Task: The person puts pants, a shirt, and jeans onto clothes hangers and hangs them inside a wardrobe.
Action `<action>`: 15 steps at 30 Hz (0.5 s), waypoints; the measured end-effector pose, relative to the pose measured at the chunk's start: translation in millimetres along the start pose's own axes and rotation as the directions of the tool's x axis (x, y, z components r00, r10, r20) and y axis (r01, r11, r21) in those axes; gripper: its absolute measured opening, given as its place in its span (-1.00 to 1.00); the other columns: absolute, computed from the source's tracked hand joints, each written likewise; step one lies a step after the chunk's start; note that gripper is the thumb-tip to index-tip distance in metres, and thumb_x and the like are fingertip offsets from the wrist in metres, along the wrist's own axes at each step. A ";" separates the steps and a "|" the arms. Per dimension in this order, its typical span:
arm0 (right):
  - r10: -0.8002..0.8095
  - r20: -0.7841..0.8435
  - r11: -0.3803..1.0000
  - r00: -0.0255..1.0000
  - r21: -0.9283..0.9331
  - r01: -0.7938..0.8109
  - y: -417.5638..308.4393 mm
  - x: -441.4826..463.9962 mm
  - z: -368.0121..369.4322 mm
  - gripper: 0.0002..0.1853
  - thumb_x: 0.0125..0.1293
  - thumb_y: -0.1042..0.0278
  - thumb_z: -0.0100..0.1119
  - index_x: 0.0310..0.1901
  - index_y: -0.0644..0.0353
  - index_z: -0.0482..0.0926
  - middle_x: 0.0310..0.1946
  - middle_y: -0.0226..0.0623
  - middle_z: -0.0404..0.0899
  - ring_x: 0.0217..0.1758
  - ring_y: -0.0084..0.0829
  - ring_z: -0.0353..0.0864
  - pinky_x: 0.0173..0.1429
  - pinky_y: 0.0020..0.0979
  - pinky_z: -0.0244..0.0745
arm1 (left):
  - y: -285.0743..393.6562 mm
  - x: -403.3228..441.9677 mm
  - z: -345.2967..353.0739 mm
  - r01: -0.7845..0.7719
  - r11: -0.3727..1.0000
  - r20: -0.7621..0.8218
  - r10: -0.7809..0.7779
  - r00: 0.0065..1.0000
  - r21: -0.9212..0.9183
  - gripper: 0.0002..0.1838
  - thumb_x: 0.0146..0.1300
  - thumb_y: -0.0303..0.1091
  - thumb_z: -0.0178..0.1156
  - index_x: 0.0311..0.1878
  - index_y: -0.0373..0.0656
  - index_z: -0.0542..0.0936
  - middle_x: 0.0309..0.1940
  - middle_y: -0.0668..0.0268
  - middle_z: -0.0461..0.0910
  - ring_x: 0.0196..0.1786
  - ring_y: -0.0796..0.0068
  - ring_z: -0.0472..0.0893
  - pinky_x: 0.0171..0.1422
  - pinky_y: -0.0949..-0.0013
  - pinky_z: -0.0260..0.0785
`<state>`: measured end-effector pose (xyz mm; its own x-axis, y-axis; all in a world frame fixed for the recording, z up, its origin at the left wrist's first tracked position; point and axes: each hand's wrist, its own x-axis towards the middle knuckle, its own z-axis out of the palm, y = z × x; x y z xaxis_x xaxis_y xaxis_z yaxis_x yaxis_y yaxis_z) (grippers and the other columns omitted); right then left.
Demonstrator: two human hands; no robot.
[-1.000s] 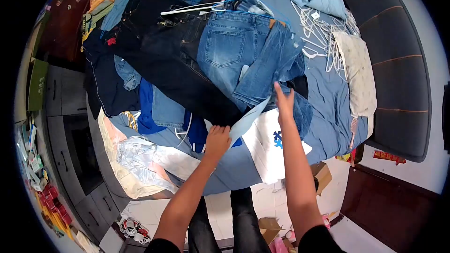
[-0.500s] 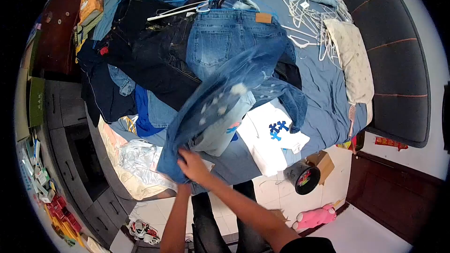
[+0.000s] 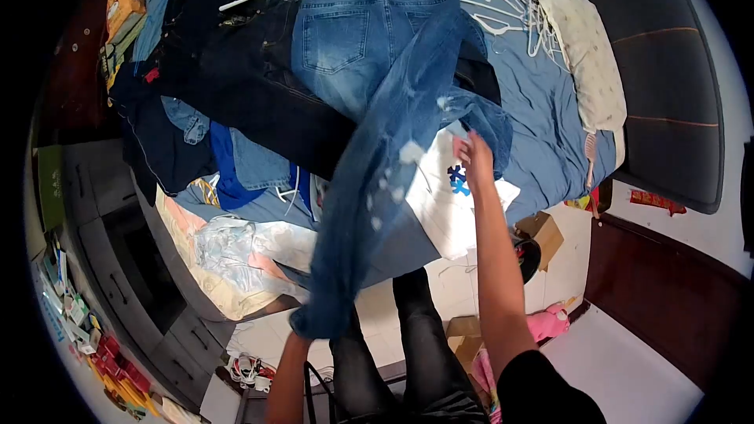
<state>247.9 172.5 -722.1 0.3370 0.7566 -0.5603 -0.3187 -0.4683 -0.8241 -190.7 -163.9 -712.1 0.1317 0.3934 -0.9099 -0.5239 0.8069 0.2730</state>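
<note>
A pair of blue jeans (image 3: 338,212) with pale worn patches lies across the bed, back side up, with a tan waistband label. One leg stretches toward me over the bed's near edge. My left hand (image 3: 298,339) is inside that leg's hem; only the wrist and forearm show, and the fingers are hidden. My right hand (image 3: 477,159) is raised beside the other leg, fingers apart, with nothing seen in it. Below it lies a white garment (image 3: 440,216) with blue cross-shaped prints.
Dark trousers (image 3: 243,71) and a bright blue garment (image 3: 228,173) lie left of the jeans. White hangers (image 3: 503,12) are heaped by a pillow (image 3: 581,59) near the headboard (image 3: 660,71). A black bin (image 3: 528,255) and cardboard box (image 3: 542,235) stand on the floor.
My right hand has left the near leg's hem and moved up and right toward the other leg. My left arm has drawn the near leg down toward me, straightening it.
</note>
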 end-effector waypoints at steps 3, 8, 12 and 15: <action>-0.140 -0.027 0.974 0.990 -0.182 0.133 -51.3 39.4 65.2 -0.29 0.21 -0.19 0.30 0.16 0.25 0.38 -0.04 -0.17 0.57 -0.08 -0.34 0.59 0.09 -0.39 0.47 | -16.0 -64.6 63.1 0.044 0.766 0.171 -0.199 0.965 0.642 -0.49 0.37 -0.02 0.04 0.23 -0.18 0.45 0.06 0.21 0.53 0.07 0.31 0.50 0.19 0.22 0.30; -0.158 -0.132 0.958 0.978 -0.261 0.120 -80.3 47.4 126.0 -0.07 0.08 -0.09 0.45 0.28 0.51 0.32 0.14 0.11 0.52 0.17 -0.09 0.54 0.27 -0.17 0.38 | -66.9 -170.4 64.4 0.087 0.333 0.145 -0.613 0.777 0.939 -0.62 0.32 -0.19 0.21 0.09 -0.24 0.57 -0.20 0.21 0.67 -0.20 0.40 0.60 -0.09 0.29 0.43; -0.094 0.025 0.956 0.995 -0.278 0.097 -31.4 26.6 120.0 -0.54 0.09 0.47 0.21 0.06 0.44 0.47 -0.06 -0.07 0.60 0.00 -0.25 0.59 0.11 -0.28 0.48 | -87.8 -206.9 -9.4 0.212 0.375 -0.146 -0.196 0.970 0.902 -0.58 0.34 -0.15 0.16 0.02 -0.37 0.56 -0.17 -0.08 0.66 -0.11 0.12 0.67 -0.02 0.13 0.48; -0.110 0.045 0.992 0.993 0.073 0.106 -20.5 -48.2 102.3 -0.57 0.12 0.60 0.08 0.08 0.37 0.46 -0.04 -0.15 0.59 -0.02 -0.25 0.58 0.19 -0.30 0.43 | -80.2 -197.0 -92.2 0.288 0.249 -0.329 0.140 0.934 0.925 -0.59 0.29 -0.16 0.20 0.00 -0.34 0.56 -0.25 -0.02 0.66 -0.16 0.02 0.64 -0.04 0.07 0.47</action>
<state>147.6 192.3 -669.6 0.3295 0.8233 -0.4621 -0.3447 -0.3508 -0.8707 -252.2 -346.8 -583.5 -0.2273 0.3355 -0.9142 0.6855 0.7219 0.0945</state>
